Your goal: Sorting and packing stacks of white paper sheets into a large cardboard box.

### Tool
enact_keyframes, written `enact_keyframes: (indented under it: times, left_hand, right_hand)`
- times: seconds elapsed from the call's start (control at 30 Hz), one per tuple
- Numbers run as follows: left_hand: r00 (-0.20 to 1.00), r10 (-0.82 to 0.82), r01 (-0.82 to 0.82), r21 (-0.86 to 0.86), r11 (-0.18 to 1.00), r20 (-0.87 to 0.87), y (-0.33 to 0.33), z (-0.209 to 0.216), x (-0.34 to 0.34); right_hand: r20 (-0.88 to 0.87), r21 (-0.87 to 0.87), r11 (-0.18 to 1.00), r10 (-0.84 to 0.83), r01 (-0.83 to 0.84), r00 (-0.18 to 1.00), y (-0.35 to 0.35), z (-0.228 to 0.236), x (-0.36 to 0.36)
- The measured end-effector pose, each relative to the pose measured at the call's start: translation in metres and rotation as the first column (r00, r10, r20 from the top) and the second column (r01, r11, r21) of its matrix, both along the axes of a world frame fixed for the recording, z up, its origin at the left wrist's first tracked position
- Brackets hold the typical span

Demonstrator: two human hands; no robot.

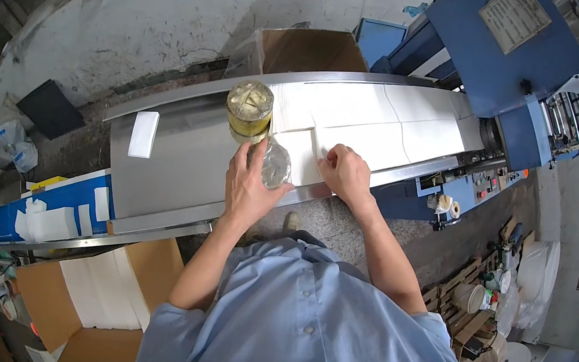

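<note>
My left hand [251,187] curves its fingers and thumb round a clear, plastic-wrapped cylinder [276,164] standing on the conveyor table. Just beyond it stands a yellowish cylinder [249,110] with a clear, shiny top. My right hand [347,176] has its fingers bent together, fingertips at the near edge of the white paper [296,146] beside the wrapped cylinder. Its palm side is hidden. Long rows of overlapping white paper [401,123] stretch from both cylinders toward the blue machine.
The blue machine [463,50] stands at the right end of the metal table [172,172]. A white paper stack [143,134] lies at its left. Open cardboard boxes stand behind [315,48] and at the near left [106,351]. A blue board [5,226] carries white pieces.
</note>
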State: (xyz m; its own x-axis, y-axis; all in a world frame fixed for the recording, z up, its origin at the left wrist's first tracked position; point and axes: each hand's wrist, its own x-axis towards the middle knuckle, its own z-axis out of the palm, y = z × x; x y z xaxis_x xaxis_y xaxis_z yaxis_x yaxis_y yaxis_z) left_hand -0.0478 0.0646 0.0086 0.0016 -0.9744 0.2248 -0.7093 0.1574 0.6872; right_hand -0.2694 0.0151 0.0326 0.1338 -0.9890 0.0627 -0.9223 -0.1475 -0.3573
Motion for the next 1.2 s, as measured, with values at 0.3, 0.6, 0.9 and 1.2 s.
enact_keyframes:
  times: [0.3,0.6,0.9,1.2]
  left_hand:
    - [1.000,-0.003,0.003,-0.004,1.000,-0.011,0.001,0.000,0.001]
    - [1.000,0.013,-0.013,0.021,1.000,0.023,0.001,0.001,-0.001]
    - [0.991,-0.044,0.007,-0.282,0.959,-0.127,-0.001,0.042,-0.026]
    - [0.198,0.005,0.557,0.117,0.822,-0.980,-0.022,0.068,-0.077]
  right_hand:
    - [-0.043,0.072,0.997,0.015,-0.012,0.999,-0.001,0.008,0.007]
    - [0.377,0.090,0.986,-0.161,0.137,0.912,-0.022,0.006,-0.046]
    - [0.979,0.200,0.980,-0.199,-0.010,0.032,-0.013,0.059,-0.084]
    - [0.922,0.327,0.906,-0.368,-0.269,-0.119,0.028,0.026,-0.056]
